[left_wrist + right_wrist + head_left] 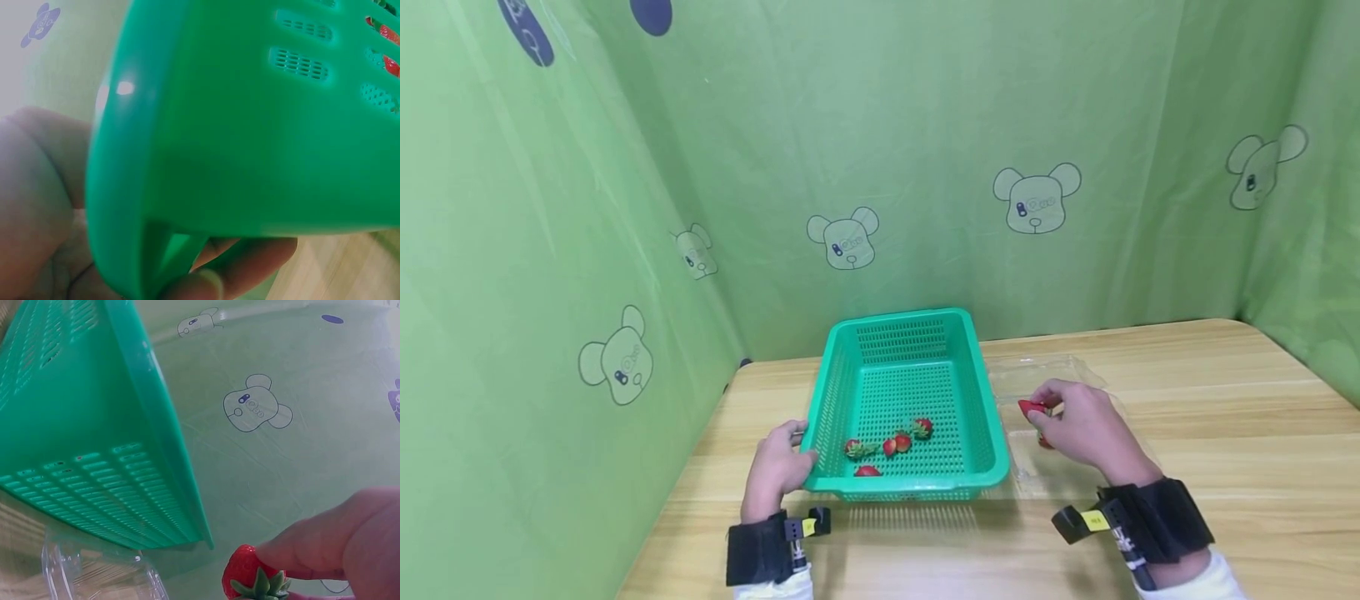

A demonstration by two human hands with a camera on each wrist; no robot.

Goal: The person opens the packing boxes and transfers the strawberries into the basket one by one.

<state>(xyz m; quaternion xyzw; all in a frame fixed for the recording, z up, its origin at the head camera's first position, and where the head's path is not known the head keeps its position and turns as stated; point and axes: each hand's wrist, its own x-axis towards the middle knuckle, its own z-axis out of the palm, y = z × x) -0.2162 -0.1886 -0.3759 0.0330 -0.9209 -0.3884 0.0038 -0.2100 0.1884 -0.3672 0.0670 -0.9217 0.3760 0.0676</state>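
Observation:
A green plastic basket with slotted walls stands on the table, tilted a little toward me. At its near left corner, my left hand grips the rim; in the left wrist view the fingertips curl under that rim. Inside, near the front, lie several strawberries with green leaves. To the right of the basket, my right hand pinches a red strawberry between thumb and fingers, its leaves showing in the right wrist view. That hand is over a clear plastic box. Another red strawberry shows just below the fingers.
The light wooden table extends to the right and in front of the basket. A green curtain with bear-head prints hangs behind and along both sides. The clear box sits close against the basket's right side.

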